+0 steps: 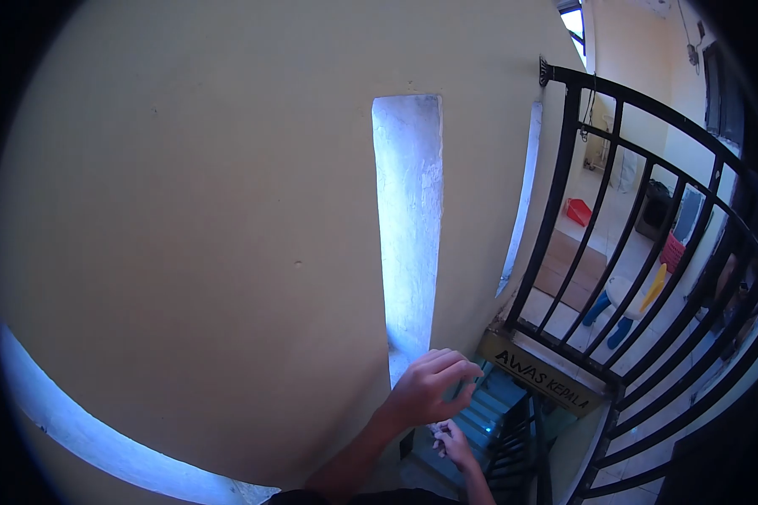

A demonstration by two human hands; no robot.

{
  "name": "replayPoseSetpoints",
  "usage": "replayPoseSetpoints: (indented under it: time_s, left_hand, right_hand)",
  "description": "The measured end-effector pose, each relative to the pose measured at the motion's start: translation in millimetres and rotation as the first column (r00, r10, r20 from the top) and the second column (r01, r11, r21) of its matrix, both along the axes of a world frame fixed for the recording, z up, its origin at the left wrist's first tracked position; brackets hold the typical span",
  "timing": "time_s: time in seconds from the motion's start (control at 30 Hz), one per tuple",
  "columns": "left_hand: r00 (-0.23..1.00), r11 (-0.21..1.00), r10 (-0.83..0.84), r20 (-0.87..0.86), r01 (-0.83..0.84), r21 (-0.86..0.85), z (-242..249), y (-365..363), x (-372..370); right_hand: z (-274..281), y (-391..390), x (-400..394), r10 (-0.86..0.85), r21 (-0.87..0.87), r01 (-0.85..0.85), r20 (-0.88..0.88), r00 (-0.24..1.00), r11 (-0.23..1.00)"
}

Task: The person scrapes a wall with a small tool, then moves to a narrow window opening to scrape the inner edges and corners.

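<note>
My left hand (429,389) is raised in front of the lower end of a narrow wall slot (409,210). Its fingers curve loosely towards the thumb with a gap between them, and nothing shows in it. Lower and slightly to the right, my right hand (456,448) is closed around a small greyish thing (437,431) that is too small and blurred to name. Both hands are above a stairwell with teal steps (480,414).
A cream wall (185,210) fills the left. At right is a black metal railing (556,198) above a beam lettered "AWAS KEPALA" (543,379). Beyond it are a red dustpan-like object (578,211), a brown mat or board (571,269) and a small white, blue and yellow chair (625,295).
</note>
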State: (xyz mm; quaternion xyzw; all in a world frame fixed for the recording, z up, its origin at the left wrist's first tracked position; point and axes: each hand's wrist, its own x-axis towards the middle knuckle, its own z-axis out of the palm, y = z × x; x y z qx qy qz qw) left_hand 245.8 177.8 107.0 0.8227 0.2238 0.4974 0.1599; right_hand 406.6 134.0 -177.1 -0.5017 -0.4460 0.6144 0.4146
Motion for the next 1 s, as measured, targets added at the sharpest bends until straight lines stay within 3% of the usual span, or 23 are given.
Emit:
replayPoseSetpoints:
  time_s: [0.1,0.2,0.33,0.4,0.43,0.6,0.73,0.87,1.0]
  left_hand:
    - [0.99,0.98,-0.128,0.064,0.116,0.163,34.8,20.1,13.8]
    - [0.969,0.977,-0.188,0.16,0.168,0.134,45.6,35.3,0.6]
    - [0.883,0.978,-0.205,0.422,0.196,0.065,26.1,66.9,-26.0]
    - [0.903,0.968,-0.247,0.353,0.247,0.044,27.8,59.4,-30.9]
    - [0.879,0.963,-0.264,0.396,0.264,0.055,28.0,58.9,-30.7]
    - [0.899,0.966,-0.252,0.358,0.256,0.035,26.9,61.2,-32.0]
    - [0.924,0.979,-0.182,0.335,0.203,-0.029,29.5,53.6,-34.1]
    - [0.941,0.984,-0.159,0.299,0.176,-0.032,28.6,51.9,-32.8]
    - [0.946,0.987,-0.142,0.292,0.158,-0.03,27.9,50.7,-32.2]
  right_hand:
    - [-6.3,-2.7,9.7,-0.03,-0.066,0.026,-0.065,0.997,0.997]
    - [-24.3,-9.0,23.1,-0.066,-0.161,0.037,-0.179,0.982,0.986]
    - [-22.3,-9.6,24.6,-0.199,-0.272,0.116,-0.301,0.933,0.955]
    - [-17.3,-2.8,24.6,-0.272,-0.308,0.145,-0.424,0.864,0.94]
    - [-9.2,2.8,25.2,-0.245,-0.254,0.143,-0.436,0.866,0.957]
    - [144.4,42.9,21.0,-0.214,-0.043,0.232,-0.571,0.793,0.972]
    - [295.3,66.7,1.8,-0.228,0.365,0.391,-0.416,0.88,0.845]
    - [399.0,71.1,-13.4,-0.014,0.602,0.112,-0.164,0.986,0.791]
    - [462.7,81.9,-35.3,0.051,0.664,0.006,-0.066,0.997,0.747]
